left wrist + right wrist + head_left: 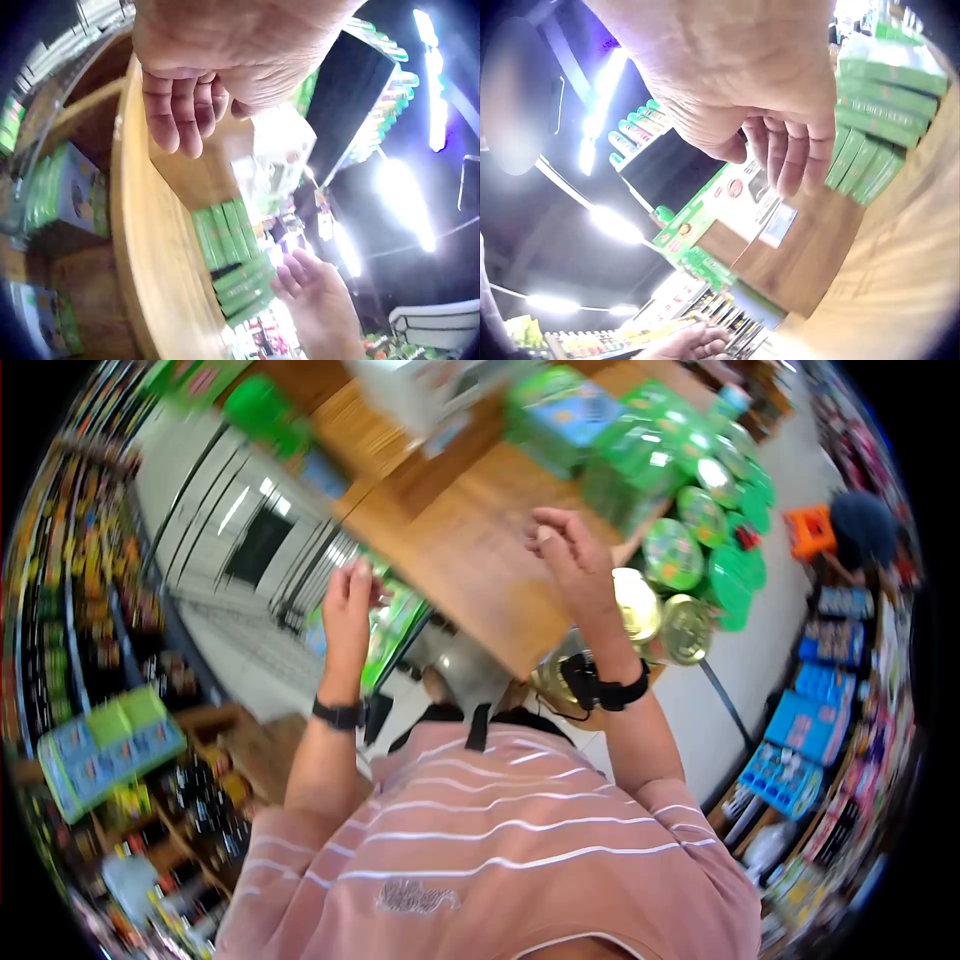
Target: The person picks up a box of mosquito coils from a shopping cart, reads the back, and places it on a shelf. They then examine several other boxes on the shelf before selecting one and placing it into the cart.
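Note:
Both hands hover over the near edge of a wooden table [470, 530], holding nothing. The left hand [350, 605] is at the table's left corner, above green packages on a lower level; in the left wrist view the same left hand [199, 82] has loosely bent fingers. Over the tabletop, the right hand [578, 560] has relaxed, slightly bent fingers, also seen in the right wrist view, where the right hand [757, 97] hangs near stacked green boxes [885, 97]. A white box [430, 390] stands at the table's back.
Green packs [640, 450] and gold-lidded cans [687, 628] crowd the table's right side. A wire rack [240, 530] stands to the left. Stocked shelves [70, 590] line the far left, and blue goods [790, 750] the right. Another person [862, 530] is beside an orange item [810, 532].

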### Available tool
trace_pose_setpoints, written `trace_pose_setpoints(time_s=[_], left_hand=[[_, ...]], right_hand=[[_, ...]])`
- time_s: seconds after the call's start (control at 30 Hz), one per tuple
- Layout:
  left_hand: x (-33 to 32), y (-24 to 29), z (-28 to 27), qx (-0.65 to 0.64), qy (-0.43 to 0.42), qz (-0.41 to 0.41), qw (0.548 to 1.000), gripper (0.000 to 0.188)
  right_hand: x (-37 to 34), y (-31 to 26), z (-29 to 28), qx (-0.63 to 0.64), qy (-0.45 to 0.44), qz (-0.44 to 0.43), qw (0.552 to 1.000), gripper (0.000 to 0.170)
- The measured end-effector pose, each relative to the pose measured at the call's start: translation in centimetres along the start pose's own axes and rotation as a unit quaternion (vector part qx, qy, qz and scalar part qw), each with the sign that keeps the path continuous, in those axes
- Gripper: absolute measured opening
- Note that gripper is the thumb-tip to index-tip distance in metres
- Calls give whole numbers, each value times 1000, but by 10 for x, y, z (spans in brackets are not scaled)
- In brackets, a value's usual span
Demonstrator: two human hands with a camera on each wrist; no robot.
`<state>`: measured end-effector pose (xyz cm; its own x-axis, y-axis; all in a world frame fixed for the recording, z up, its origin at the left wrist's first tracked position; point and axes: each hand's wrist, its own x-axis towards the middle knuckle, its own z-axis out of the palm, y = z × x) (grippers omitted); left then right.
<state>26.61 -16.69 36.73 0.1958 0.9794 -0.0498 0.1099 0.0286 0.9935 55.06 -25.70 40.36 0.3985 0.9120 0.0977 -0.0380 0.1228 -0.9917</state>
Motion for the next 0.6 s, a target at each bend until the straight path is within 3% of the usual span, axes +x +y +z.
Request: trace_pose_setpoints(time_s=[0.17, 0.2, 0.27, 0.33, 0.4, 0.47, 0.53, 0.6], left_hand=[[21, -95, -131, -55, 164, -128, 977, 24], [23, -111, -153, -69, 202, -114, 970, 22], [40, -162, -227, -91, 201, -125, 967, 22], [51, -165, -247, -143, 341, -89, 925, 25], [71, -186, -268, -110, 367, -117, 916, 29], [90, -203, -280, -87, 370, -149, 913, 30], [113, -249, -290, -19, 332, -240, 912, 37], [133, -332, -307, 207, 256, -270, 905, 49]], right_hand=[[-17, 35, 90, -96, -142, 39, 984, 23], [-20, 42, 105, -110, -163, 31, 980, 23], [-27, 53, 133, -139, -196, 19, 971, 22], [-32, 59, 152, -133, -232, 59, 962, 23], [-33, 69, 170, -124, -259, 113, 951, 22], [-35, 81, 188, -144, -277, 108, 944, 22], [-37, 95, 202, -149, -282, 127, 939, 21], [-40, 109, 212, -141, -277, 170, 935, 21]])
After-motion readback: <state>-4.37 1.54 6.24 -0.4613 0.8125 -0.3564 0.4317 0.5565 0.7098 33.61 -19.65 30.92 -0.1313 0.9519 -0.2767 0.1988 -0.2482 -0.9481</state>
